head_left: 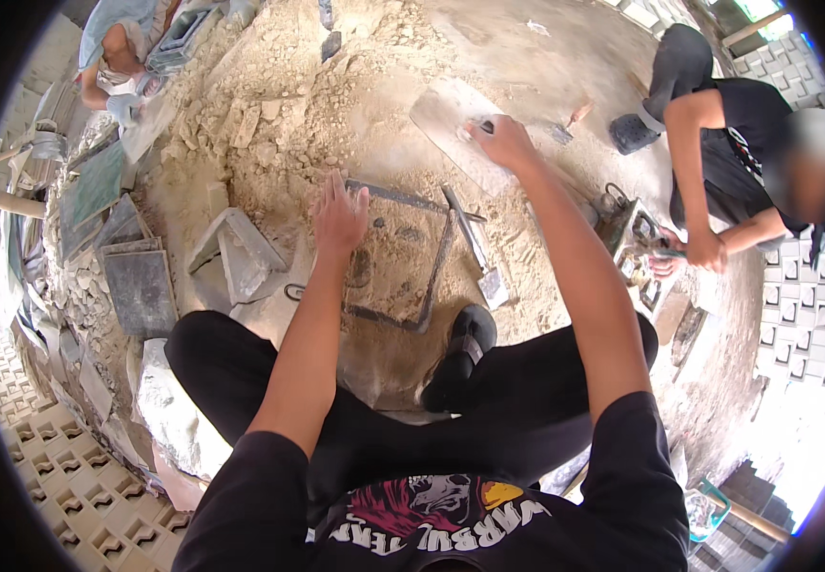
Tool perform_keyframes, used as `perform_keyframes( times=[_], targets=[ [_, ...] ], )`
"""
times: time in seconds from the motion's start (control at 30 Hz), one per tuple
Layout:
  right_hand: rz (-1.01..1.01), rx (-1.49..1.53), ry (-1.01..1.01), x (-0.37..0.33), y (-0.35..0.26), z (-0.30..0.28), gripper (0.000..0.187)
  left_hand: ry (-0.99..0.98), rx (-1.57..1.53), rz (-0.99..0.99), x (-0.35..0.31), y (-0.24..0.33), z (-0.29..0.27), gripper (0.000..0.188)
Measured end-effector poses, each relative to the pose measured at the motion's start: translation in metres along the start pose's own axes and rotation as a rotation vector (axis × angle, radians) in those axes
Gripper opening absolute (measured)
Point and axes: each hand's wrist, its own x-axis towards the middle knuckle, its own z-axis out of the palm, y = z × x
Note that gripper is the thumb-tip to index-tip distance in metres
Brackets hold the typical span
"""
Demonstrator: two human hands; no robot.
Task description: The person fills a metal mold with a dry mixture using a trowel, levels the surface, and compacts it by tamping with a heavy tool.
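Observation:
My right hand (506, 143) is closed on the small dark grip of a flat, pale rectangular float (443, 116), which lies on the sandy ground ahead of me. A square dark frame (386, 317) packed with sand sits between my knees; dark rounded marks show in the sand. My left hand (340, 214) rests open at the frame's upper left corner, fingers stretched out, with nothing in it. Just right of the frame lies a long-handled tool (470, 243) with a flat metal blade at its near end.
Loose crumbly sand (269, 105) is heaped ahead. Grey slabs (141, 291) and an angled pale frame (241, 253) stand at left. A brush-like tool (570, 124) lies ahead right. At right a co-worker handles a metal mould (639, 229); another person crouches far left.

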Motion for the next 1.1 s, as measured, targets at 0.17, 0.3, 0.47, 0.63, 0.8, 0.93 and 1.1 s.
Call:
perform_keyframes(
  times=[0.17, 0.3, 0.47, 0.63, 0.8, 0.93, 1.1],
  targets=[
    [-0.033, -0.112, -0.126, 0.086, 0.003, 0.085, 0.058, -0.107, -0.158, 0.021, 0.007, 0.004, -0.013, 0.074],
    [-0.025, -0.057, -0.159, 0.088, 0.01, 0.134, 0.057, -0.091, -0.121, 0.063, 0.001, 0.0, -0.011, 0.074],
    [0.047, 0.389, 0.271, 0.012, 0.014, 0.132, 0.055, -0.048, -0.069, 0.073, -0.001, -0.015, -0.003, 0.074],
    [0.17, 0.452, -0.332, -0.037, 0.039, 0.122, 0.064, -0.096, -0.153, -0.005, 0.0, -0.006, -0.008, 0.073],
    [0.102, 0.568, -0.073, -0.047, 0.035, 0.131, 0.067, -0.016, 0.09, 0.008, -0.051, -0.019, -0.008, 0.07],
    [0.319, 0.79, 0.264, -0.085, 0.047, 0.112, 0.059, 0.155, 0.247, 0.043, -0.12, -0.022, 0.002, 0.069],
    [0.251, 0.369, 0.333, -0.139, 0.042, 0.067, 0.05, 0.129, 0.208, -0.015, -0.135, -0.008, -0.003, 0.07]
  ],
)
